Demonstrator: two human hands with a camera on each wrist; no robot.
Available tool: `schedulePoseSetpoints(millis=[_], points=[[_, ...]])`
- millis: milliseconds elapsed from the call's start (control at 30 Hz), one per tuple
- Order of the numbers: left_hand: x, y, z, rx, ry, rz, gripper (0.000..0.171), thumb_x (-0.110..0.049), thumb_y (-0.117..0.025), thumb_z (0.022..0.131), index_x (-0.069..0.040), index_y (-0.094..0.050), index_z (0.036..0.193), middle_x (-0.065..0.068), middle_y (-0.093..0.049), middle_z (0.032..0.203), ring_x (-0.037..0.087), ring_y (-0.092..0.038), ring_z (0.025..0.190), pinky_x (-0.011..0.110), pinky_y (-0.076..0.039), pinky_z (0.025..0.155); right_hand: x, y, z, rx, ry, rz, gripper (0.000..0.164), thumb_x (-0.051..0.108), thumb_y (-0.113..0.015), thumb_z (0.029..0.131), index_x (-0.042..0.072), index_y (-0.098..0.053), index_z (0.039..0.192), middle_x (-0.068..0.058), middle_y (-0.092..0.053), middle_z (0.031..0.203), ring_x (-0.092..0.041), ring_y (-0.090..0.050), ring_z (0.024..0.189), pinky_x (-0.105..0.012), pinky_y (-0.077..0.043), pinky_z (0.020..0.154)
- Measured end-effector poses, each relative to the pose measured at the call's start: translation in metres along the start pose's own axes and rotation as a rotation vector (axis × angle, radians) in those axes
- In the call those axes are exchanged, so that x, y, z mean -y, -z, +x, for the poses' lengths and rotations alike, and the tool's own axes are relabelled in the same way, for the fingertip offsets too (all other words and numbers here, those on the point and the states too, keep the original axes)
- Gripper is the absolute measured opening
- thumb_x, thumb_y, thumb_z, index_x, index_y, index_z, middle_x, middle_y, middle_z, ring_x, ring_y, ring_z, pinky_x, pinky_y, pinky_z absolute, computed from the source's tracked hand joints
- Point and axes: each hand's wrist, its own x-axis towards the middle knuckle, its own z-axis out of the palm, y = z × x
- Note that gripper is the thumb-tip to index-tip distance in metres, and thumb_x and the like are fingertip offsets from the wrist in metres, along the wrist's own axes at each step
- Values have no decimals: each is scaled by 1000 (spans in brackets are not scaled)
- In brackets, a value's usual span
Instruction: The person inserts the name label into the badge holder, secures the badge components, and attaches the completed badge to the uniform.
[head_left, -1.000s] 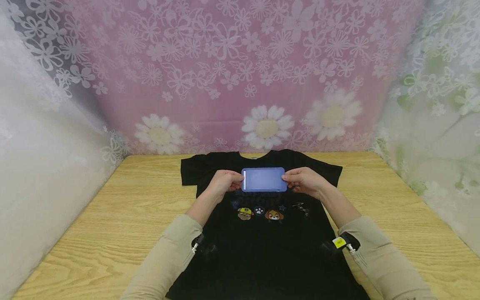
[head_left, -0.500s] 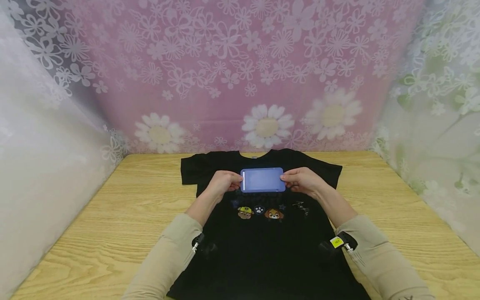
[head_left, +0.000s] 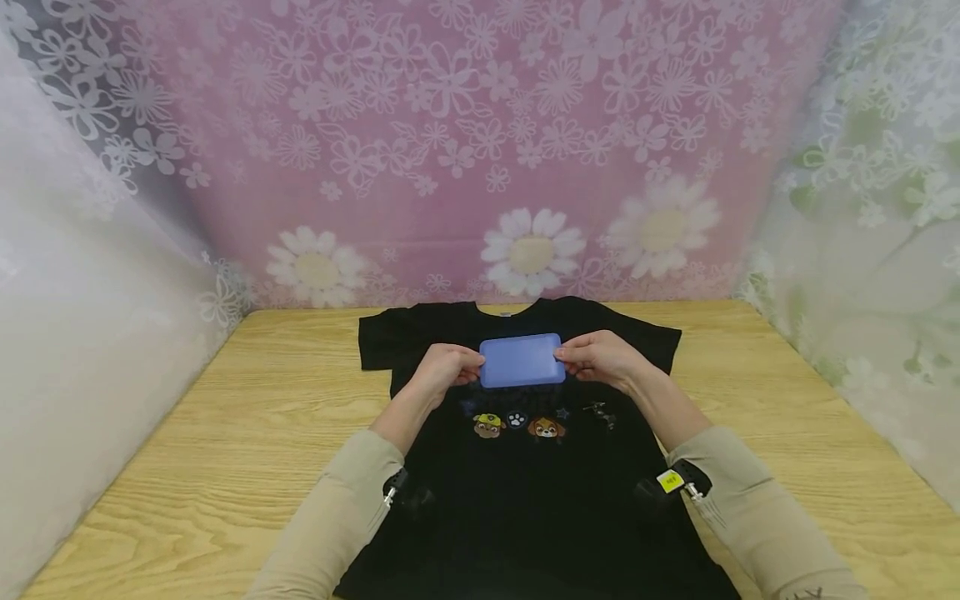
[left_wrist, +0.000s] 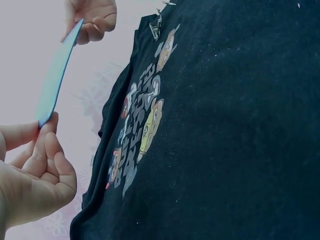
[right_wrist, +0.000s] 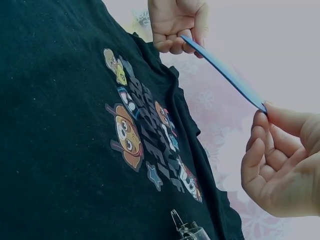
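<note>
A thin blue rectangular card holder (head_left: 522, 362) with rounded corners is held up over the upper chest of a black T-shirt (head_left: 540, 508), a plain face showing in the head view. My left hand (head_left: 447, 367) pinches its left end between thumb and fingers. At the other end my right hand (head_left: 604, 362) pinches the right edge. Both wrist views show the card holder (left_wrist: 56, 80) edge-on, slightly bent and apart from the shirt. A small metal clip with a clear strap (right_wrist: 192, 230) lies on the shirt's printed front.
The T-shirt lies spread on a wooden table (head_left: 247, 467), neckline away from me, cartoon dog faces (head_left: 546, 427) on its chest. Behind the table hangs a pink flowered curtain (head_left: 420, 183). Pale curtains (head_left: 870, 275) close in both sides.
Earlier the card holder showed a framed face with a white strip at its left end; now a plain blue face shows. Both hands keep their pinch, with the right hand shifted slightly left.
</note>
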Motion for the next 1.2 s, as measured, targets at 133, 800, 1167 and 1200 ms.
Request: schedulePoseSetpoints(millis=[133, 800, 1167, 1200], points=[[-4, 0, -3, 13, -10, 6, 19, -8, -62, 85, 8, -68, 91, 5, -60, 69, 14, -55, 61, 40, -49, 76, 0, 1, 1, -19, -27, -18, 10, 14, -63, 88, 4, -65, 90, -1, -59, 68, -12, -55, 65, -26, -46, 62], [-5, -2, -1, 37, -51, 42, 21, -13, -64, 86, 5, -66, 95, 5, -58, 74, 20, -56, 72, 46, -47, 82, 0, 0, 3, -61, -42, -29, 11, 17, -63, 89, 6, -66, 87, 0, -61, 68, -13, -58, 66, -25, -45, 60], [-5, -2, -2, 41, -29, 16, 20, -12, -65, 86, 6, -66, 94, 4, -58, 72, 14, -52, 66, 37, -47, 74, -2, -2, 3, -37, -32, -39, 12, 18, -65, 87, 6, -66, 86, 0, -61, 68, -13, -58, 66, -27, -46, 62], [-5, -2, -3, 40, -28, 14, 20, -11, -64, 86, 6, -66, 94, 4, -58, 72, 14, -52, 66, 37, -47, 74, -2, -2, 3, -36, -32, -41, 12, 18, -66, 87, 6, -67, 85, 0, -61, 68, -14, -58, 66, -27, -46, 62]])
